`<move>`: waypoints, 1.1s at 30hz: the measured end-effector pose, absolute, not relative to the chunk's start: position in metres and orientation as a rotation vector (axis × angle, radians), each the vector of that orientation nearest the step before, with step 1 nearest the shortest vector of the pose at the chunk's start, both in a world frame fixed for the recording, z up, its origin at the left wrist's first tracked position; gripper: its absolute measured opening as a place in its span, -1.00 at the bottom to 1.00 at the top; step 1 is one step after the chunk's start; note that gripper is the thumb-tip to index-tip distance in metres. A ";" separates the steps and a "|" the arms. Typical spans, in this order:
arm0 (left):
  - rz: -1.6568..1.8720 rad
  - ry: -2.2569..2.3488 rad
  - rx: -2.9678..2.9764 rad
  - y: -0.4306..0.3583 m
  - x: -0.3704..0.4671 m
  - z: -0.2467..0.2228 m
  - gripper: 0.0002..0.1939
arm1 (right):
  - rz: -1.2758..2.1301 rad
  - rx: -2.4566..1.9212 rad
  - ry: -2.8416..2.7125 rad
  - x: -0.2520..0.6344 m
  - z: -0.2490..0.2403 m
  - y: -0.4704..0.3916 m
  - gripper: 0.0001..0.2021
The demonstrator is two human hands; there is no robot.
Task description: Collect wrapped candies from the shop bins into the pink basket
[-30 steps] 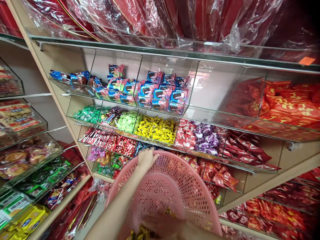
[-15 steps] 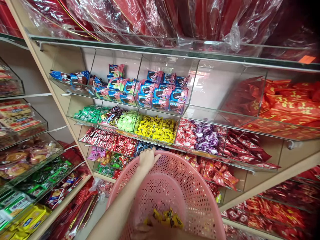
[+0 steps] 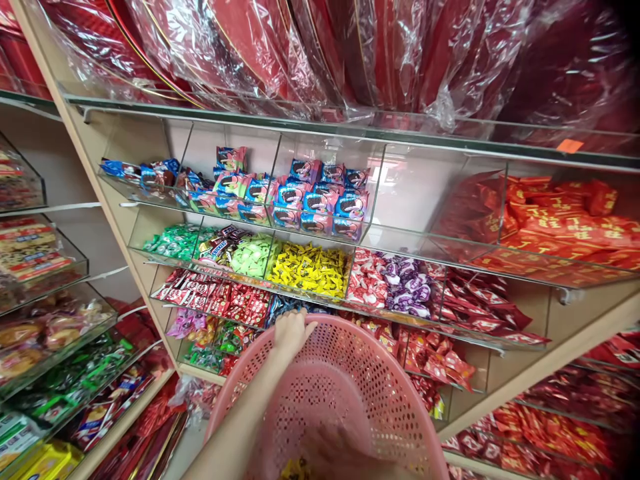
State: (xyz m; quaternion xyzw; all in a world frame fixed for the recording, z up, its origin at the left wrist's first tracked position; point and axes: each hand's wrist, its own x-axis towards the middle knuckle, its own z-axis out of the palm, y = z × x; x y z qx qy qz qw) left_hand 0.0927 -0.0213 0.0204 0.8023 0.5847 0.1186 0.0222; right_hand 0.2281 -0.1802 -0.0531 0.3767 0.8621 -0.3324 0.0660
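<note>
My left hand (image 3: 291,335) is closed over the far rim of a pink perforated plastic basket (image 3: 373,347), its thumb lying along the edge. Down inside the basket, my right hand (image 3: 337,448) is smeared by motion, so its fingers and anything in them cannot be made out. Beside it, at the bottom of the frame, a few yellow wrapped sweets (image 3: 296,469) show in the basket, partly hidden. On the shelf just beyond the rim lies a heap of yellow wrapped sweets (image 3: 311,268) in a clear bin.
Clear-fronted bins hold blue-and-pink biscuit packs (image 3: 305,200), green sweets (image 3: 173,241), purple sweets (image 3: 407,283) and orange-red packets (image 3: 565,213). A glass shelf edge (image 3: 320,127) runs above. Another stocked rack (image 3: 45,267) stands at the left.
My right hand has moved within the basket and blurred, and fewer of the yellow sweets there are visible. The shelves sit slightly lower in view. My left hand keeps its hold on the rim.
</note>
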 end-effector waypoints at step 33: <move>0.390 1.921 2.362 -0.007 0.051 0.003 -0.56 | 0.042 1.991 2.741 0.207 0.127 0.114 -0.33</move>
